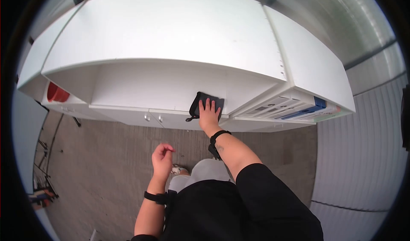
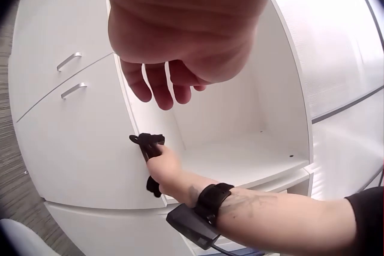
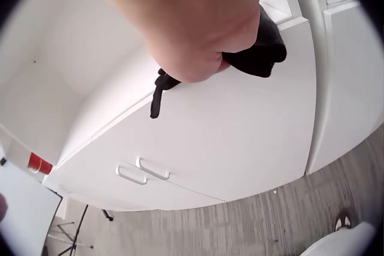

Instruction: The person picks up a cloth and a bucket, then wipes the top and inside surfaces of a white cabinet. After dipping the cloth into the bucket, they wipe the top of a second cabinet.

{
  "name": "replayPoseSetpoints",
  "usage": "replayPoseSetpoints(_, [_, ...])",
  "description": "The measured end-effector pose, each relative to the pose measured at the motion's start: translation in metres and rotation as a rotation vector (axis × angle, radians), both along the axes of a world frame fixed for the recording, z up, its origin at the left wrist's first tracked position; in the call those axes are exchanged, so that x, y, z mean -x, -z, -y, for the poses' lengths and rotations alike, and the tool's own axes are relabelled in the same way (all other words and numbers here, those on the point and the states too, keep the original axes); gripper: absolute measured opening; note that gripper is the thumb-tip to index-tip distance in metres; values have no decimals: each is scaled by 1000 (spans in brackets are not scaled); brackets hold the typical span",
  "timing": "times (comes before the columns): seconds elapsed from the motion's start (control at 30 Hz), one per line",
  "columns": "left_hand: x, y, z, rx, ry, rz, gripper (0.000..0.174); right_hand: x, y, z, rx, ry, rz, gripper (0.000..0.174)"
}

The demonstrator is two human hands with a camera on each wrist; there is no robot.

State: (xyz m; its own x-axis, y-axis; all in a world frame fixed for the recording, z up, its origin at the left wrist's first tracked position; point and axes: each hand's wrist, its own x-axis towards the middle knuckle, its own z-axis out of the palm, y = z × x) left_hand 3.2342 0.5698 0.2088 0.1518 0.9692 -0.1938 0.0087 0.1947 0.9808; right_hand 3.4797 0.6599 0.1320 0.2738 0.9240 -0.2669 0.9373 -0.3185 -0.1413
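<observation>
A black cloth with a hanging loop [image 1: 194, 106] lies at the front edge of the white shelf [image 1: 145, 96]. My right hand [image 1: 208, 115] presses on it from above, fingers spread and straight in the head view. In the right wrist view, part of the cloth [image 3: 264, 52] droops over the edge beside the palm, and its loop hangs on the other side; the fingertips are hidden there. My left hand [image 1: 162, 157] holds nothing and hovers before the cabinet, over the floor, with loosely bent fingers.
Below the shelf are cabinet doors with metal handles [image 3: 153, 169]. A red pot [image 1: 57, 93] stands in the left compartment. Binders or books [image 1: 290, 106] fill the right compartment. The white cabinet top [image 1: 171, 23] juts over the shelf. A tripod [image 3: 72, 241] stands at the left.
</observation>
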Motion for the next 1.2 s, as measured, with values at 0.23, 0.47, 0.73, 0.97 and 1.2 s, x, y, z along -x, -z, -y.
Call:
replayPoseSetpoints(0.23, [0,-12,43,6,-43,42,18,-5,-16,34,-140,180,-1140,45])
replayPoseSetpoints(0.47, [-57,-44,119,349,-182,474,23,-62,-147,175,256,164,-1972,56])
replayPoseSetpoints(0.73, [-129,-35,166,374,222,282,25,-107,-122,290,257,422,-1933,37])
replayPoseSetpoints(0.97, [-126,-53,177,266,263,220,24,-114,-122,309,208,543,-1951,31])
replayPoseSetpoints(1.2, [-80,-84,152,394,259,266,14,-124,-202,269,-135,463,-1762,30])
